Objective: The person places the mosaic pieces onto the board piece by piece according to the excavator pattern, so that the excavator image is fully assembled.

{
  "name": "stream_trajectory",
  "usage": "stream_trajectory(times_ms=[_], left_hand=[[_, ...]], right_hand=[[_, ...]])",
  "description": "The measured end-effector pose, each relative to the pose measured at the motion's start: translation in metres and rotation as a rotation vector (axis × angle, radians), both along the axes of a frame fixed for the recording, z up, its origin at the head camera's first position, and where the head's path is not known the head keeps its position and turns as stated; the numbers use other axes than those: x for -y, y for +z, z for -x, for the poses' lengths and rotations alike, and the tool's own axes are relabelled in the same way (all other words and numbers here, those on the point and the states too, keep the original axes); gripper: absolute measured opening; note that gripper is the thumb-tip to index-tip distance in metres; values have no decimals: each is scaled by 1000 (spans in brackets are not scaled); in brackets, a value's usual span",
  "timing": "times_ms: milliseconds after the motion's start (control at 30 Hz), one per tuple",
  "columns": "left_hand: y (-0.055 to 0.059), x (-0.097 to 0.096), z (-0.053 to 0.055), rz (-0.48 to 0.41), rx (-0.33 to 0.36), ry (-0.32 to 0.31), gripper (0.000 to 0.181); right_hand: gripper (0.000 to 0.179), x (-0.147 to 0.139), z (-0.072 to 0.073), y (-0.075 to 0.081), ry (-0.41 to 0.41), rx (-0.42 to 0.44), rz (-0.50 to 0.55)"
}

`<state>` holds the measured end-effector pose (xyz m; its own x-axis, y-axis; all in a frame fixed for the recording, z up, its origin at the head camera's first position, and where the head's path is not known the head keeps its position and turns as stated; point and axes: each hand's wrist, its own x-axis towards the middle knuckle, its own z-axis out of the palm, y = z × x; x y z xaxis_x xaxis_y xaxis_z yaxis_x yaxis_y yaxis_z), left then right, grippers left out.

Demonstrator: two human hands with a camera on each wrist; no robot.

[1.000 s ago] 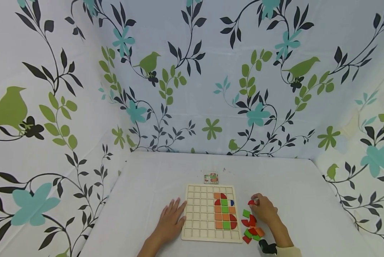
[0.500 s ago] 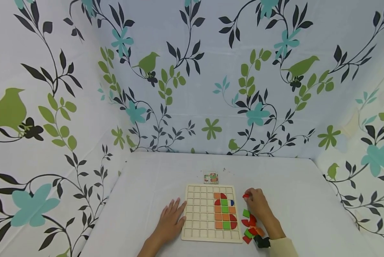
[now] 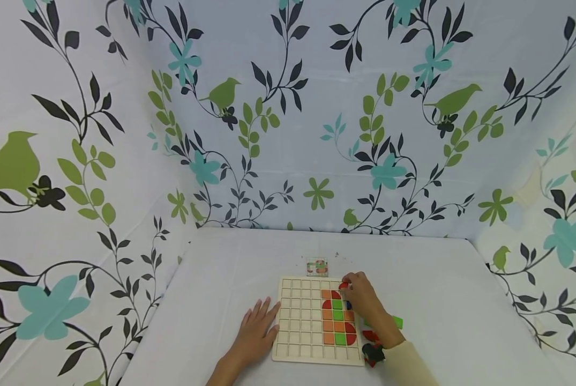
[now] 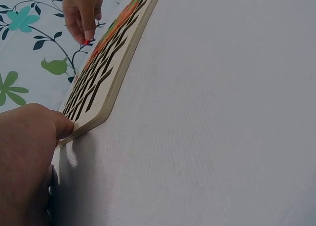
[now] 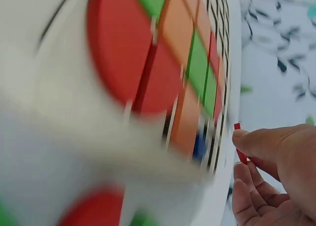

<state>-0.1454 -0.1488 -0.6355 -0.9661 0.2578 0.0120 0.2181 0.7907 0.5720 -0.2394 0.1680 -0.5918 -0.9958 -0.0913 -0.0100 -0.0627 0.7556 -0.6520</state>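
A wooden grid board [image 3: 296, 350] lies on the white table, its right part partly filled with orange, green and red tiles. My left hand [image 3: 255, 333] rests at the board's left edge with relaxed fingers; in the left wrist view its thumb [image 4: 63, 124] touches the rim. Over the board's upper right corner, my right hand [image 3: 365, 297] pinches a small red tile with a rounded side [image 3: 343, 286] between thumb and fingers. The right wrist view shows this red tile [image 5: 240, 149] edge-on. A blue piece [image 5: 199, 146] sits in a cell near an orange tile [image 5: 185, 124].
Loose red tiles [image 3: 371, 336] and a green tile [image 3: 397, 322] lie right of the board, partly hidden by the right forearm and a black wrist strap [image 3: 373, 352]. A small pattern card [image 3: 317, 267] lies behind the board. Patterned cloth [image 3: 268, 177] hangs around the table.
My right hand has carried the red tile leftward and away from me, from beside the loose tiles to the board's upper right corner. The left hand has stayed put.
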Motion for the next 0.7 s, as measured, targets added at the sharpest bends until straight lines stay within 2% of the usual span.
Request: stream_trajectory(times_ms=[200,333,467,700], left_hand=[[-2,1,0,4,-7,-2,57],[-3,1,0,12,-11,-8,57],[-2,1,-1,5,-16,-12,57],[-3,2,1,17,-2,-3,57]], right_hand=[[21,35,-1,-4,180,-66,-4],[17,48,-3,-7,261,-112,-54],[11,54,-3,-6,307,-113,-44],[5,53,-2,-3,329,-83,-40]])
